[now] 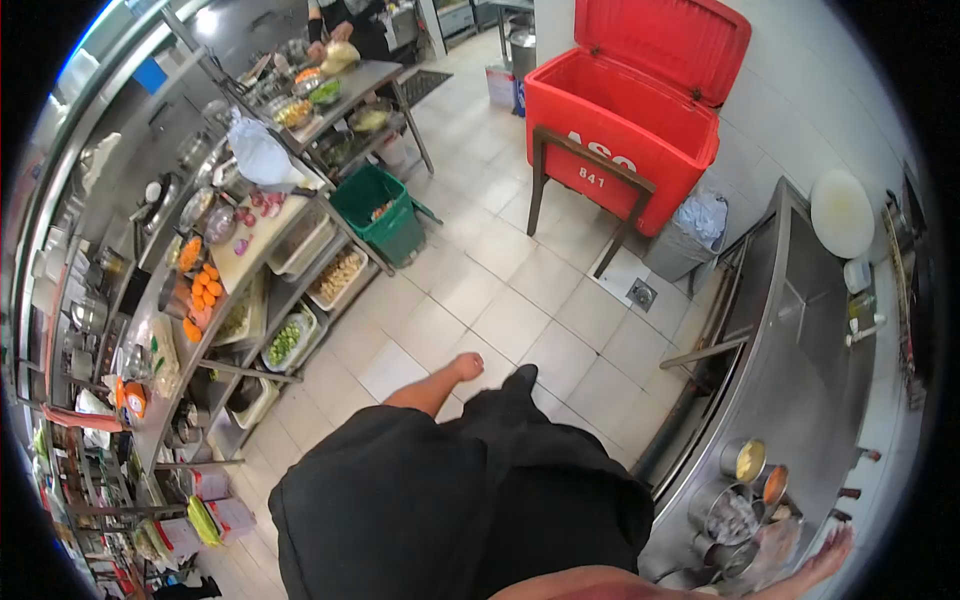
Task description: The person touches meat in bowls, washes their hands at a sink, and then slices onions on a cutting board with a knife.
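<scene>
My left hand (466, 367) hangs over the tiled floor in front of my black clothing, with its fingers curled in and nothing seen in them. At the lower right, my right hand (831, 552) reaches out with fingers spread, near the wall-side edge of the steel counter (790, 370). Beside that arm stand a metal pot (727, 512) with greyish contents, a small container of yellow food (746, 460) and another of orange food (773, 484). A clear plastic bag (775, 545) lies close to my right wrist.
A red cooler box (620, 130) stands with its lid up, beside a grey bin (690, 235). Leftward are a green bin (378, 212), a steel worktable with carrots (205, 287) and a cutting board (255, 240), and food trays (290, 338) below. Another person's hands (330, 45) hold something pale.
</scene>
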Available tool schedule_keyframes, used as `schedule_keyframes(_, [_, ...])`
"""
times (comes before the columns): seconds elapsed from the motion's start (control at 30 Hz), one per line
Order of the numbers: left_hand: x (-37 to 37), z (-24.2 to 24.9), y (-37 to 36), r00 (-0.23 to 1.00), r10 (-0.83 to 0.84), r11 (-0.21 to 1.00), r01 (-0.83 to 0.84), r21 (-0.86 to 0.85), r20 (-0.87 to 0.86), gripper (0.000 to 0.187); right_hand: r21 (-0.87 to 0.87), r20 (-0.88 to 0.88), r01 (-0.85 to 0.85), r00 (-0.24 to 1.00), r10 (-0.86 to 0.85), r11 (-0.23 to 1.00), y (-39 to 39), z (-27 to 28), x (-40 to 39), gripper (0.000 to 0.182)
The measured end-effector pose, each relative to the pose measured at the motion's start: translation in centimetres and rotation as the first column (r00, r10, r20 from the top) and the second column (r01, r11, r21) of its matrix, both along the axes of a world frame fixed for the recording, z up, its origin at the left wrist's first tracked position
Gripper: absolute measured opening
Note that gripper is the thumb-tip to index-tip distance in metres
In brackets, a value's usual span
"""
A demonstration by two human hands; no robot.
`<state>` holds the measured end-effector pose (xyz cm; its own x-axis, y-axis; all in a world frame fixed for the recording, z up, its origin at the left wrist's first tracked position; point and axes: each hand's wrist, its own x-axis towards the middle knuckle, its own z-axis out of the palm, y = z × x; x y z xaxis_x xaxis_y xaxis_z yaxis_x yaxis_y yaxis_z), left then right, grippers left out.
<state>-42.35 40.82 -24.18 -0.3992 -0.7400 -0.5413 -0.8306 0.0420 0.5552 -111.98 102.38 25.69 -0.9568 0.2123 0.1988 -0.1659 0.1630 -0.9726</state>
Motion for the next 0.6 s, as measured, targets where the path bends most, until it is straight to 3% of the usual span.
schedule_keyframes(0.03, [-0.8,-0.2,-0.7,0.999,0.034,0.999,-0.034,0.031,0.004,0.026,0.004,0.043,-0.098,0.994,0.097,0.995,-0.9,-1.1,-3.2,0.046])
schedule_keyframes(0.1, [-2.0,-1.2,-3.1,0.993,0.112,0.993,-0.110,0.042,-0.043,0.028,-0.177,0.068,-0.130,0.987,0.144,0.976,-6.2,-2.6,-6.4,0.050])
schedule_keyframes(0.13, [-2.3,-1.8,-4.5,0.985,0.165,0.984,-0.160,0.082,-0.050,0.028,-0.129,0.054,-0.104,0.992,0.112,0.986,-9.2,-3.5,-7.1,0.056])
schedule_keyframes(0.17, [-2.9,-2.7,-6.0,0.983,0.177,0.978,-0.170,0.125,-0.051,0.028,-0.184,0.098,-0.093,0.989,0.113,0.978,-15.9,-2.1,-2.8,0.057])
schedule_keyframes(0.2, [-3.3,-3.0,-7.4,0.987,0.121,0.989,-0.111,0.094,-0.110,0.026,-0.207,0.107,-0.398,0.899,0.425,0.894,-11.8,-6.1,-9.9,0.060])
schedule_keyframes(0.23, [-3.2,-6.6,-9.1,0.969,0.207,0.974,-0.190,0.127,-0.136,0.022,-0.076,0.017,-0.450,0.892,0.452,0.890,-15.5,-5.9,-6.5,0.060])
schedule_keyframes(0.27, [-4.2,-4.8,-10.6,0.913,0.347,0.884,-0.242,0.401,-0.214,0.024,-0.192,0.061,-0.335,0.934,0.352,0.922,-18.1,-5.9,-7.7,0.059])
schedule_keyframes(0.3, [-5.8,-2.9,-12.1,0.910,0.358,0.882,-0.255,0.397,-0.210,0.027,-0.320,-0.006,-0.432,0.891,0.455,0.843,-17.9,-7.4,-10.1,0.057])
schedule_keyframes(0.33, [-6.9,-2.4,-14.0,0.921,0.337,0.885,-0.240,0.399,-0.194,0.026,-0.379,0.048,-0.323,0.929,0.367,0.867,-20.6,-6.8,-10.1,0.058])
schedule_keyframes(0.4, [-8.7,0.1,-15.9,0.915,0.384,0.866,-0.308,0.394,-0.128,0.024,-0.459,0.100,-0.137,0.974,0.205,0.877,-23.4,-7.8,-13.0,0.037])
schedule_keyframes(0.6, [-13.5,1.4,-20.5,0.943,0.309,0.892,-0.243,0.381,-0.122,0.025,-0.526,0.148,-0.035,0.980,0.132,0.850,-29.4,-11.4,-21.8,0.030])
